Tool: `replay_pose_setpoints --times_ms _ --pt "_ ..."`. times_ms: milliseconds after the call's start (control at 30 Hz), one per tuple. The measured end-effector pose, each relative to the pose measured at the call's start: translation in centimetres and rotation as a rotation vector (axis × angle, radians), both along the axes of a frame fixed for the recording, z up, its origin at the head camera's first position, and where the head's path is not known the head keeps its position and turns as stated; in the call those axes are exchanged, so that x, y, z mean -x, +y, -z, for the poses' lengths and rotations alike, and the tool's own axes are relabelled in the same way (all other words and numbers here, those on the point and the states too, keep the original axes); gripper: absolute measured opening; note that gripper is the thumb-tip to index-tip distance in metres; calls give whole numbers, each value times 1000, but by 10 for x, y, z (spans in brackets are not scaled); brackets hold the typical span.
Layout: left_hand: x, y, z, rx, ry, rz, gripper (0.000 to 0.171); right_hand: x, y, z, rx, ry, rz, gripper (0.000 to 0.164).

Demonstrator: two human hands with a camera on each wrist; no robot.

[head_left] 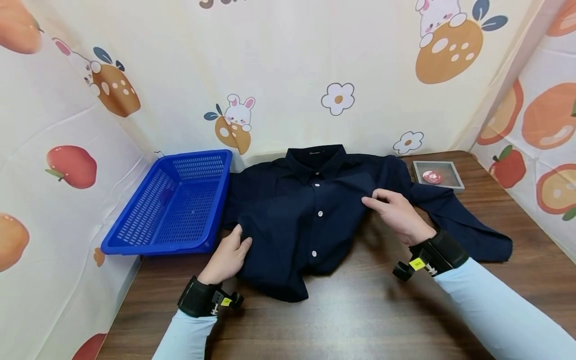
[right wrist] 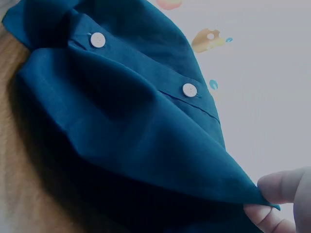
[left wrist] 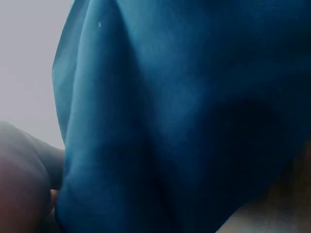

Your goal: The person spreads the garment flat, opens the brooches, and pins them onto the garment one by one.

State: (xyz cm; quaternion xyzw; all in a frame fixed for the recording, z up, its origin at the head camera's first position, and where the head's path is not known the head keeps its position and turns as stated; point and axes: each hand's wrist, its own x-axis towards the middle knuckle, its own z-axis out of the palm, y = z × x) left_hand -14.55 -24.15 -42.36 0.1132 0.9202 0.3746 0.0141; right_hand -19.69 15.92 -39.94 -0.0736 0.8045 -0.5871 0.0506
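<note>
A dark navy button-up shirt with white buttons lies front side up on the table, collar toward the back wall. Its body is lifted and gathered between both hands. At the shirt's left side, my left hand pinches the fabric; the cloth fills most of the left wrist view. My right hand pinches the opposite edge between thumb and fingertips, and the right wrist view shows that corner drawn to a point. One sleeve stretches out to the right, bent toward the front. The other sleeve is largely hidden near the basket.
A blue plastic basket stands at the left, right beside the shirt. Toward the back right lies a small grey-framed tray with a red round item in it. Printed curtains enclose the wooden table on three sides.
</note>
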Motion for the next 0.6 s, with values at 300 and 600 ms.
replay_pose_setpoints --times_ms 300,600 --pt "6 4 20 132 -7 -5 4 -2 10 28 77 -164 -65 22" --pt "8 2 25 135 3 -31 7 3 14 50 282 -336 -97 30"
